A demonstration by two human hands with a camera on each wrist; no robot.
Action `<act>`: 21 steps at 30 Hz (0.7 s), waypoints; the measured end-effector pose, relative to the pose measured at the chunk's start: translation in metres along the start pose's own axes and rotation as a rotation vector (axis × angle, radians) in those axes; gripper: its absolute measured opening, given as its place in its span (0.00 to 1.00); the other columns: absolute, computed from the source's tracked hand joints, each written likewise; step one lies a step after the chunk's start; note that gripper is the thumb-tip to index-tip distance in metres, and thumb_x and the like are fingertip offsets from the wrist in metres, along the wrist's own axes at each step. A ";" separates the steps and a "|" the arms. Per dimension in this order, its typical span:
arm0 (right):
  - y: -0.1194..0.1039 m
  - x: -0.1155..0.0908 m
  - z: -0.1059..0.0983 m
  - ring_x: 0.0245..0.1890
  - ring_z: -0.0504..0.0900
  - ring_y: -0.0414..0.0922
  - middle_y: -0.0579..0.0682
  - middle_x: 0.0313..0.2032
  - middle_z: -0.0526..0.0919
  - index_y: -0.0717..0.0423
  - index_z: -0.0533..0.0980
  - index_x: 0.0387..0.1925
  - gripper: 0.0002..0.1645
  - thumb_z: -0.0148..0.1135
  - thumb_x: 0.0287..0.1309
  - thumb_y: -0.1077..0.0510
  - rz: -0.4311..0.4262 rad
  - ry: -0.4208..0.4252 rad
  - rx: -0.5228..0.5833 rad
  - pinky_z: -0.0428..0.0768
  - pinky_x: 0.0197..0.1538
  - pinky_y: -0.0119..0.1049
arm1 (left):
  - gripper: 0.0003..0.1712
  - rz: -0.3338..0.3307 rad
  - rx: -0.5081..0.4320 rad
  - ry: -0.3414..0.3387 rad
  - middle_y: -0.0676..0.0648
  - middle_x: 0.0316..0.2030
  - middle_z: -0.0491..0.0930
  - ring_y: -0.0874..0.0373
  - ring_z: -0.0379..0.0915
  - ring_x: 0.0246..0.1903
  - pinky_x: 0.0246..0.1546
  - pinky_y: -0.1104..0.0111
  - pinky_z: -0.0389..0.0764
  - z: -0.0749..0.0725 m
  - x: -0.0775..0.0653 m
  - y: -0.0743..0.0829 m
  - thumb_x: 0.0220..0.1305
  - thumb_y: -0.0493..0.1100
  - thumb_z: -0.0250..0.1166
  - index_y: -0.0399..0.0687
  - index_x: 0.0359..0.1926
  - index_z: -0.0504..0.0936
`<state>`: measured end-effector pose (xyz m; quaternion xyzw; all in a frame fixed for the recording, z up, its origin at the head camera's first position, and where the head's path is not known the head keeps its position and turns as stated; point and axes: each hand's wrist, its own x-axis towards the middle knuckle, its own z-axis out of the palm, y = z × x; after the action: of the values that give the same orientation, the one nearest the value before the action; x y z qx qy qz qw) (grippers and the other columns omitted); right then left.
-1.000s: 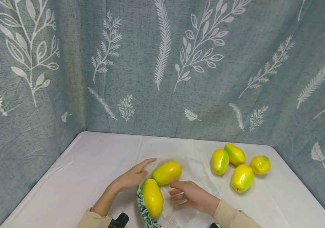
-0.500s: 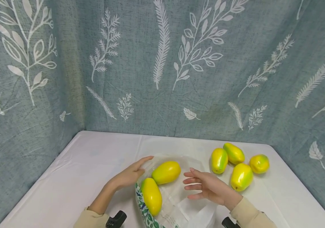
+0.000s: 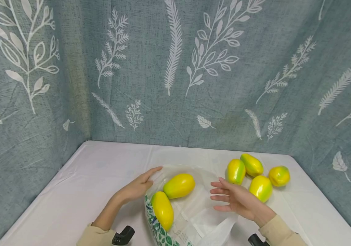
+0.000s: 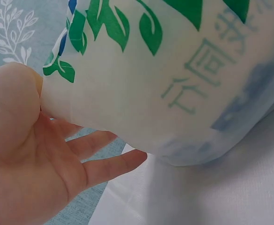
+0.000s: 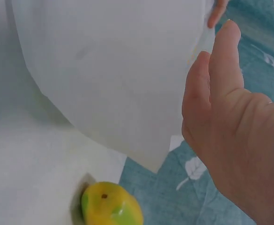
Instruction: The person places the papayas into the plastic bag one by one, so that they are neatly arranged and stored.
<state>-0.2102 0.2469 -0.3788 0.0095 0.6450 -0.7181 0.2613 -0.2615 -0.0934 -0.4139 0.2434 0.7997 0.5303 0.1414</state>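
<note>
A white plastic bag (image 3: 194, 218) with a green and blue leaf print lies open-mouthed at the front of the table. Inside it sit two yellow mangoes, one mango (image 3: 179, 186) toward the back and another mango (image 3: 162, 210) against the printed side. My left hand (image 3: 136, 188) holds the bag's left rim, thumb on one face of the plastic and fingers behind, as the left wrist view shows. Over the bag's right edge hovers my right hand (image 3: 237, 198), fingers spread and relaxed, nothing in it. In the right wrist view that hand (image 5: 235, 122) is beside the bag's pale wall.
Several more yellow-green mangoes are grouped on the right of the white table (image 3: 114, 160): one mango (image 3: 235, 170) nearest the bag, a mango (image 3: 251, 164) behind, a mango (image 3: 261, 188) in front, a mango (image 3: 279, 176) outermost. A leaf-patterned curtain (image 3: 151, 68) encloses the back and sides.
My right hand has moved right, from beside the mangoes in the bag to its right edge. The left hand keeps its hold on the rim, shifting slightly left.
</note>
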 end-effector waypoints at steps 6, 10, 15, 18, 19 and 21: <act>-0.005 -0.008 -0.009 0.52 0.75 0.49 0.54 0.51 0.74 0.69 0.52 0.69 0.44 0.45 0.69 0.39 -0.020 -0.007 0.038 0.75 0.55 0.49 | 0.30 -0.004 0.017 0.013 0.37 0.71 0.49 0.39 0.38 0.70 0.65 0.41 0.43 -0.001 -0.001 0.000 0.71 0.31 0.41 0.43 0.73 0.53; -0.009 -0.015 -0.016 0.55 0.74 0.51 0.53 0.51 0.75 0.69 0.52 0.70 0.42 0.44 0.71 0.41 -0.047 -0.023 0.068 0.74 0.57 0.48 | 0.30 -0.003 0.018 0.017 0.37 0.71 0.49 0.39 0.38 0.70 0.65 0.41 0.43 -0.002 -0.001 0.000 0.71 0.31 0.41 0.43 0.73 0.53; -0.014 -0.023 -0.027 0.55 0.74 0.49 0.53 0.53 0.73 0.67 0.52 0.70 0.40 0.42 0.71 0.41 -0.069 -0.020 0.082 0.72 0.58 0.48 | 0.30 -0.002 0.018 0.017 0.37 0.71 0.49 0.39 0.37 0.70 0.65 0.41 0.42 -0.004 -0.002 -0.001 0.71 0.31 0.41 0.42 0.73 0.53; -0.015 -0.027 -0.036 0.54 0.75 0.47 0.51 0.52 0.74 0.66 0.53 0.70 0.39 0.41 0.72 0.42 -0.086 -0.018 0.098 0.72 0.59 0.48 | 0.30 -0.003 0.024 0.015 0.36 0.71 0.49 0.39 0.37 0.70 0.65 0.41 0.42 -0.005 -0.002 -0.002 0.71 0.31 0.41 0.42 0.73 0.53; -0.015 -0.028 -0.039 0.54 0.75 0.47 0.51 0.52 0.74 0.66 0.53 0.70 0.39 0.41 0.72 0.42 -0.096 -0.015 0.102 0.71 0.59 0.48 | 0.30 -0.003 0.024 0.015 0.36 0.71 0.49 0.39 0.37 0.70 0.65 0.41 0.42 -0.005 -0.002 -0.002 0.71 0.31 0.41 0.42 0.73 0.53; -0.015 -0.031 -0.047 0.53 0.76 0.47 0.51 0.52 0.74 0.65 0.52 0.70 0.38 0.41 0.72 0.43 -0.117 -0.007 0.112 0.71 0.59 0.48 | 0.30 -0.001 0.025 0.011 0.36 0.71 0.49 0.39 0.37 0.70 0.65 0.41 0.42 -0.005 -0.002 -0.002 0.71 0.31 0.41 0.42 0.73 0.53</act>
<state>-0.2047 0.3027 -0.3624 -0.0164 0.6022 -0.7672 0.2202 -0.2626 -0.0988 -0.4138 0.2416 0.8071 0.5217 0.1342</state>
